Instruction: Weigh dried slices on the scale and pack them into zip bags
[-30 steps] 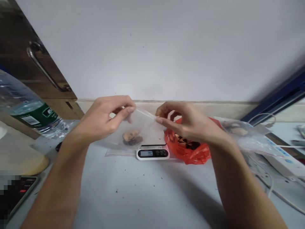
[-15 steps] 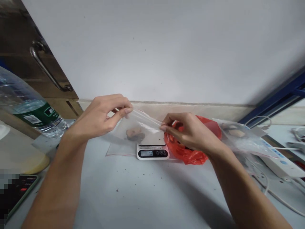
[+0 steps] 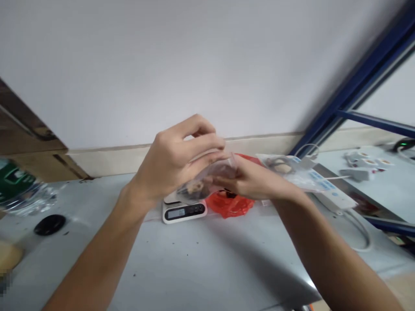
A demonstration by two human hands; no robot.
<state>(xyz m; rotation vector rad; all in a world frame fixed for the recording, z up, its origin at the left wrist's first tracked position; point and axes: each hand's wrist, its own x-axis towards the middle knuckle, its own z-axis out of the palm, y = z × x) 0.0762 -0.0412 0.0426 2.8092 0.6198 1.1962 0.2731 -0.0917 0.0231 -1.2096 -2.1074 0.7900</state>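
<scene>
A clear plastic zip bag [image 3: 223, 166] with brownish dried pieces [image 3: 195, 188] in it is held up in front of me, tilted. My right hand [image 3: 251, 176] grips its right end, thumb and fingers closed on the plastic. At the top edge, the fingers of my left hand [image 3: 181, 153] are bent over the bag and meet my right hand; their tips are slightly blurred. Beneath the bag sits a small white digital scale [image 3: 184, 213], its platform partly covered. Behind and below my right hand lies a red plastic bag [image 3: 231, 206] with dark contents.
Another clear bag [image 3: 282, 166] of pieces lies to the right, by a white power strip [image 3: 337, 199] with cables. A black round lid [image 3: 49, 225] and a water bottle [image 3: 22, 190] are at left. A wall stands behind; a blue metal frame [image 3: 324, 121] rises at right.
My left hand has moved right along the bag's top edge to my right hand. The bag is now bunched between them, and the view has turned to the right.
</scene>
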